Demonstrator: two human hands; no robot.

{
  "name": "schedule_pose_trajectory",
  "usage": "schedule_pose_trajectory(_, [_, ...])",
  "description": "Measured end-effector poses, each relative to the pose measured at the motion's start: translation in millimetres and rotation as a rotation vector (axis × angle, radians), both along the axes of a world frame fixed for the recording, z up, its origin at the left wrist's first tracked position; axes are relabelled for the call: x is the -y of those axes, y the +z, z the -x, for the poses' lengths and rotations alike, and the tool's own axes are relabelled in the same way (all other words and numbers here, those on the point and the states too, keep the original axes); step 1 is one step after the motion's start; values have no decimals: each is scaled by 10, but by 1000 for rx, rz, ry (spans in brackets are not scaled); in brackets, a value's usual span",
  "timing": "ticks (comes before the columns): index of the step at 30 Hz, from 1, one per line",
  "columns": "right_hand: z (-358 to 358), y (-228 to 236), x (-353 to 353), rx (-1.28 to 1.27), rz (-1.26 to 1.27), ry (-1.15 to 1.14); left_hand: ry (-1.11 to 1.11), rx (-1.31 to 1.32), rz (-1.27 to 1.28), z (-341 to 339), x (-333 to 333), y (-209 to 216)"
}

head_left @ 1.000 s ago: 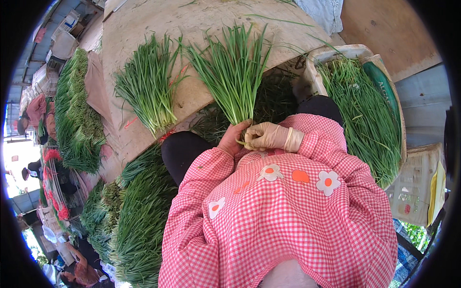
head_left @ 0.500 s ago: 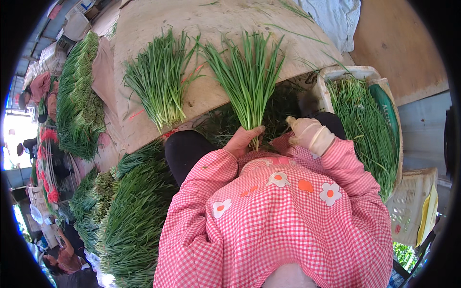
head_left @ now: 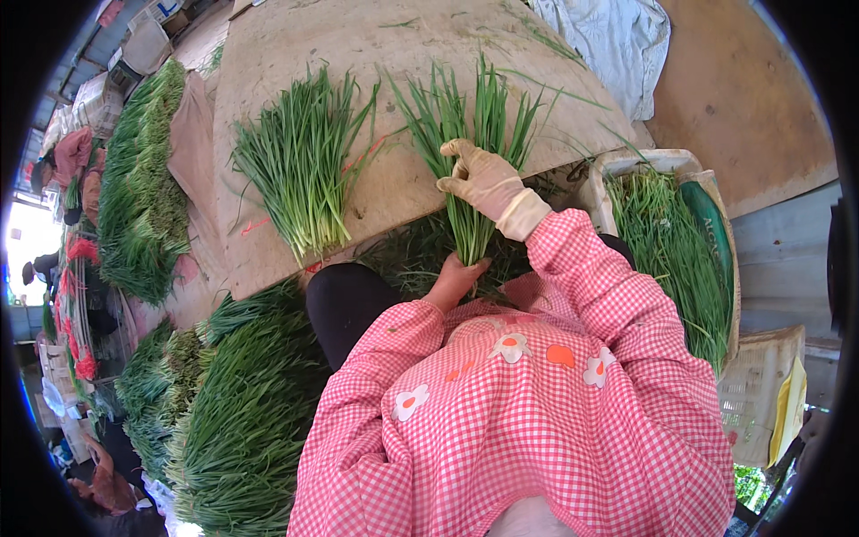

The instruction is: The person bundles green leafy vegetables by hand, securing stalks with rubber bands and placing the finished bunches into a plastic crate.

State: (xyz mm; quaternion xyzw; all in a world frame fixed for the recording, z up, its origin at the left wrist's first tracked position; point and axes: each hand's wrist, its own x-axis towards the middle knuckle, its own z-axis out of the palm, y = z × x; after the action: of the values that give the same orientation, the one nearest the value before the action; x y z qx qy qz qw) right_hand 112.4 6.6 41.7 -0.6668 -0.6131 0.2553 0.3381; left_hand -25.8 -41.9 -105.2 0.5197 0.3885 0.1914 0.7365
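Frame centre: bare left hand grips long green-leaved bundle low; cream-gloved right hand, loosely spread, best kept gentle.

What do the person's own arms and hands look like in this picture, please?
Both arms wear loose, long sleeves in pink-and-white check: left sleeve, right sleeve. The right hand wears a close-fitting cream glove with a paler, band-like cuff at the wrist. The left hand shows no glove.
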Motion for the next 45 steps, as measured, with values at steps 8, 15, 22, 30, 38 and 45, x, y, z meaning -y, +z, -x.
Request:
schedule_pose_trajectory(8, [1, -154, -296, 210, 159, -169, -74, -79, 9, 35, -43, -5])
schedule_pose_trajectory(15, [2, -207, -207, 82, 234, -124, -66, -60, -82, 8, -41, -100])
schedule_pose_trajectory(22, [121, -301, 168, -1371, 379, 134, -63, -71, -14, 27, -105, -147])
schedule_pose_trajectory(30, [40, -327, 785, -2001, 292, 222, -74, -61, 63, -23, -110, 47])
schedule_pose_trajectory(38, [-34, 223, 1043, -1315, 564, 496, -232, 181, 58, -2, -125, -744])
schedule_pose_trajectory(45, [-320, -776, 1327, -562, 631, 227, -159, 148, 314, 121, -65, 178])
